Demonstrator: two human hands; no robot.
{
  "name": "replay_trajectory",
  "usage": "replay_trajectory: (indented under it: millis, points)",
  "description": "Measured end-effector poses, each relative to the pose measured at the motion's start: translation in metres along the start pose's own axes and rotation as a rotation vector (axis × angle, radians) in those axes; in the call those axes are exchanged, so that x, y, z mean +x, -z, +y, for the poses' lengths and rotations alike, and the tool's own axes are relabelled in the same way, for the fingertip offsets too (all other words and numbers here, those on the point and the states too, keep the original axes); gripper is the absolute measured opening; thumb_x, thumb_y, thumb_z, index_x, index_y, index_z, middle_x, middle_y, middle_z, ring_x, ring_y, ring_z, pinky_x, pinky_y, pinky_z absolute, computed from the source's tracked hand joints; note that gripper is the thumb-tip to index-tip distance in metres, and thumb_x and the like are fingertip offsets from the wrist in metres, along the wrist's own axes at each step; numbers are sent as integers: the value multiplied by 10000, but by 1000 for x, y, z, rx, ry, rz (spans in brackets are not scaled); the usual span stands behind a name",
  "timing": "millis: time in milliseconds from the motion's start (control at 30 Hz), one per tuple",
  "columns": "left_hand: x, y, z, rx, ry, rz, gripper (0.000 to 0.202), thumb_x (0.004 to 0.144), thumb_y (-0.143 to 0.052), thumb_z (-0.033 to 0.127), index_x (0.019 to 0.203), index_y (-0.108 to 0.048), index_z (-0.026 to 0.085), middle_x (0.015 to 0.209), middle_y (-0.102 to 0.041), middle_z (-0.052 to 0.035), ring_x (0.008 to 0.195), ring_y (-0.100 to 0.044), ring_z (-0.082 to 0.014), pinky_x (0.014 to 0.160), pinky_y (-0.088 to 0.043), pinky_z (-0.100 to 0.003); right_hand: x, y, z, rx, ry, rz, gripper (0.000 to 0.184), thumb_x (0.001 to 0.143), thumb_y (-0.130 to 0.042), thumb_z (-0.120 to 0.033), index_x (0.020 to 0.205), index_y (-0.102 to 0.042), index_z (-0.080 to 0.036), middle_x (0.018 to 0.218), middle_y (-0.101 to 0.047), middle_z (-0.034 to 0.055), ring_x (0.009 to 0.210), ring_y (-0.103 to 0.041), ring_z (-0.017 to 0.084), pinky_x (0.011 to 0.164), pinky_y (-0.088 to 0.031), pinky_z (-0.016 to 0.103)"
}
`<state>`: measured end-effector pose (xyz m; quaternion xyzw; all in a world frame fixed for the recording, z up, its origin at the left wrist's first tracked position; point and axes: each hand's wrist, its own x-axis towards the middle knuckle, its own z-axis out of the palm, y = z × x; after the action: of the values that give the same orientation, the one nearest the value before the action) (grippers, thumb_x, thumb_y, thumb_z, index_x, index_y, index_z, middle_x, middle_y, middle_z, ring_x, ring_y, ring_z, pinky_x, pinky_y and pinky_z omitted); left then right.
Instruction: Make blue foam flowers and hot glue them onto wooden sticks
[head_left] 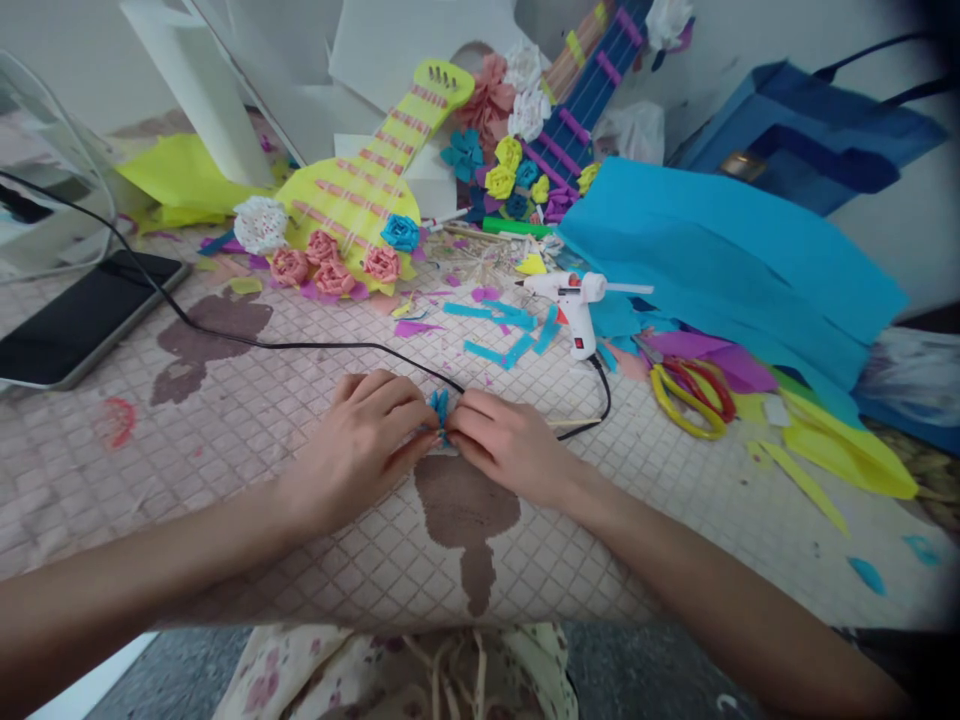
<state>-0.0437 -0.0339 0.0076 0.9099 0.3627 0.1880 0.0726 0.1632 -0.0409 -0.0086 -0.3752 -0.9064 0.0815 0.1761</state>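
Note:
Between my fingertips is a small piece of folded blue paper (pixel 439 408), pinched from both sides just above the quilted cloth. My left hand (pixel 379 425) closes on its left side, and my right hand (pixel 506 440) grips the right side. The fingers cover much of the paper, so its full shape is hidden. Beyond my right hand a white glue gun (pixel 577 310) lies on its side, its nozzle toward the left. Cut blue paper strips (pixel 495 330) are scattered in front of the glue gun. A thin wooden stick (pixel 574 423) lies right of my right hand.
A yellow paper guitar (pixel 360 190) with paper roses leans at the back, beside a dark blue one (pixel 577 120). Yellow- and red-handled scissors (pixel 690 395) and blue paper sheets (pixel 720 250) lie right. A black cord (pixel 315 346) crosses the table; a phone (pixel 82 315) lies left.

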Motion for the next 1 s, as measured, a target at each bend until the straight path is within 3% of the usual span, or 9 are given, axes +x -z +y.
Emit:
replay_trajectory:
  millis: [500, 1000]
  points:
    - [1, -8, 8, 186, -71, 58, 96, 878, -510, 165, 824, -589, 173, 848, -612, -47, 861, -541, -229, 767, -384, -405, -2, -2, -3, -69, 16, 49, 214, 956, -402, -239, 862, -582, -170, 833, -552, 25, 732, -527, 129, 590, -396, 246]
    - [-4, -8, 6, -10, 47, -22, 136, 919, -488, 246, 827, -565, 181, 844, -582, -27, 870, -505, -220, 767, -364, -391, -5, -2, -5, -48, 15, 59, 217, 955, -408, -249, 853, -587, -182, 848, -568, 28, 739, -538, 130, 605, -405, 244]
